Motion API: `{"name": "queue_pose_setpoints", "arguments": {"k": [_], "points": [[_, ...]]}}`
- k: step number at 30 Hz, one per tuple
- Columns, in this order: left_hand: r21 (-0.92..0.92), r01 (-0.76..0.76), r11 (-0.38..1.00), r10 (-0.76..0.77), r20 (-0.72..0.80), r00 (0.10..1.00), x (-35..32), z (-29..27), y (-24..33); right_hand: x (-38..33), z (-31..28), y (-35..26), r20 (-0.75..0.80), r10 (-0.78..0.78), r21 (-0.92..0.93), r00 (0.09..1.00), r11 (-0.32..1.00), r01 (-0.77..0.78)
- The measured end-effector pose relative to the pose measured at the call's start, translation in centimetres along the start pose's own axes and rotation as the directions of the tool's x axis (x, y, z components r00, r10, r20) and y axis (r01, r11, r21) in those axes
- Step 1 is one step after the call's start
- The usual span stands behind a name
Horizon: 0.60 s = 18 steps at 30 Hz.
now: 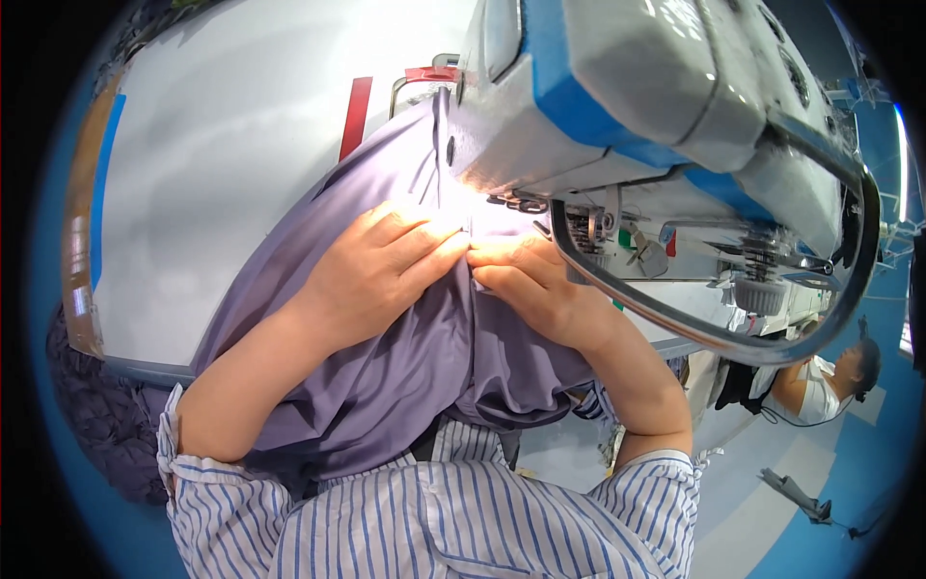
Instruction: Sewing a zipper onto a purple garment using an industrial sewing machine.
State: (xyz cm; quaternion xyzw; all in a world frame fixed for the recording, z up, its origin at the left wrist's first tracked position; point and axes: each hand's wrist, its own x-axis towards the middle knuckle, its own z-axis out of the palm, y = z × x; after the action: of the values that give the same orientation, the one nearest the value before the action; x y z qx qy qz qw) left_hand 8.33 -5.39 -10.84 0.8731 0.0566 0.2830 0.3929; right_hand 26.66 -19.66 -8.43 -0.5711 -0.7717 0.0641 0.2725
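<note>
A large piece of purple fabric (376, 396) spreads over the table's front edge and drapes down to my lap. Under the bright lamp of a white and blue sewing machine (637, 87), both hands work on it just in front of the needle area, which glare washes out. My left hand (391, 256) presses on the cloth, its fingers together and their tips at a seam line. Close beside it, my right hand (531, 280) pinches the cloth with bent fingers. The two hands' fingertips almost meet at the seam.
The white table (222, 125) has a red strip (356, 118) on it. A curved metal bar (714, 338) and tension knobs (759, 289) jut out on the right. Dark bunched fabric (101, 415) hangs at the left. Another person (830, 381) sits at the far right.
</note>
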Motion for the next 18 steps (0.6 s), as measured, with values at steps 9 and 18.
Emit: {"name": "queue_pose_setpoints", "arguments": {"k": [9,18], "points": [[0.425,-0.239,0.873,0.14,0.251,0.958,1.2,-2.2,0.1,0.8,-0.1,-0.1,-0.095,0.067,0.229,0.993,0.973,-0.043],[0.38,-0.216,0.899,0.172,0.147,0.974,1.8,-1.8,-0.9,-0.9,1.5,1.6,0.1,0.24,0.163,0.966,0.953,-0.254]]}}
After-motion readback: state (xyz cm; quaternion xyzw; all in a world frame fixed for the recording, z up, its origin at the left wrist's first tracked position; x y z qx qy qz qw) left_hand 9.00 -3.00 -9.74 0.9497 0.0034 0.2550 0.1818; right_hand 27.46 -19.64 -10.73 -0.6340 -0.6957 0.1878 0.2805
